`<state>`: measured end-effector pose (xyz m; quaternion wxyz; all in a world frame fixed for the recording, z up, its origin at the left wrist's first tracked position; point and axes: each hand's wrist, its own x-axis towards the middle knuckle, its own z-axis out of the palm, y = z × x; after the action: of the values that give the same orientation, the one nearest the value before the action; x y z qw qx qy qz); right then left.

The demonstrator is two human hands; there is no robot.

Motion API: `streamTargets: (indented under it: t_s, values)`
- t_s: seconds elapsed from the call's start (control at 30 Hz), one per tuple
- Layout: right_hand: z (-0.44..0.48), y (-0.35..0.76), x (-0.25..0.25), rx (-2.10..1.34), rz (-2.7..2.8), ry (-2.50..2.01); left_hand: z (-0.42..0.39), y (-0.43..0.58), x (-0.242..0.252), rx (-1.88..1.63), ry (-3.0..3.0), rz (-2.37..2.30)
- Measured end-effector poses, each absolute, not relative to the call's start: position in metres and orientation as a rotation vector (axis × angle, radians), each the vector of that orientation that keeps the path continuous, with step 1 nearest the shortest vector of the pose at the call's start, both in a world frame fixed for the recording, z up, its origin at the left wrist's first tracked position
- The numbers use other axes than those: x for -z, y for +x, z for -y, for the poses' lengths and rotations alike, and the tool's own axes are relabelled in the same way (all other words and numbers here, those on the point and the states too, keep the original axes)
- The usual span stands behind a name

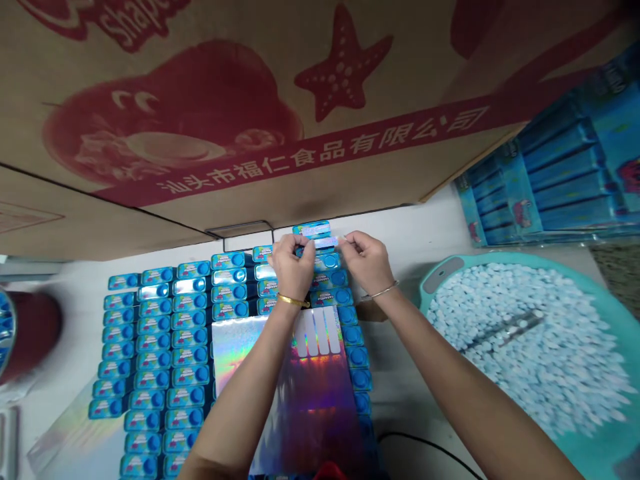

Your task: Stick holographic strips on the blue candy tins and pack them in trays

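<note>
Spanning the gap between both hands, a small shiny strip (324,243) is pinched at its ends, with the fingers (287,245) of the left hand (291,270) and the right hand (367,261) clamped on it. A blue tin (313,230) is seen just beyond the strip. The forearms are raised from the bottom of the frame over a holographic sheet (305,407). Rows of blue tins (173,353) are laid on the tabletop (65,333) at left; a teal basin (480,256) of white tablets (525,347) is placed at right, and a printed cardboard box (175,113) fills the top of the frame.
</note>
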<state>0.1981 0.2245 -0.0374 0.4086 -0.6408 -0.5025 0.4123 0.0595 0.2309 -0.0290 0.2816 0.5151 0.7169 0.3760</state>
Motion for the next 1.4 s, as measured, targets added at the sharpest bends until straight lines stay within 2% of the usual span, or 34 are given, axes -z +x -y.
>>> streamTargets:
  t_s: [0.27,0.53,0.67,0.77,0.9,1.07,1.23,1.4]
  values:
    - [-0.229,0.197,0.061,-0.918,1.392,-1.704,-0.236,0.064,0.036,-0.672,1.629,-2.172]
    - [-0.22,0.195,0.075,-0.971,1.256,-1.632,-0.238,0.063,0.03,-0.561,1.58,-2.286]
    - [-0.211,0.195,0.078,-0.955,1.463,-1.572,-0.24,0.066,0.03,-0.528,1.553,-2.286]
    - [-0.205,0.198,0.075,-0.788,1.679,-1.687,-0.241,0.063,0.031,-0.517,1.559,-2.28]
    - [-0.175,0.197,0.044,-0.421,1.87,-1.717,-0.223,0.036,0.016,-0.546,1.776,-2.033]
    - [-0.114,0.172,0.01,-0.486,2.144,-1.448,-0.164,-0.013,-0.01,-0.329,2.216,-1.561]
    - [-0.09,0.149,0.027,-0.516,2.245,-1.503,-0.122,-0.032,-0.005,-0.039,2.369,-1.552]
    - [-0.089,0.148,0.04,-0.507,2.254,-1.553,-0.114,-0.03,0.003,0.019,2.464,-1.57]
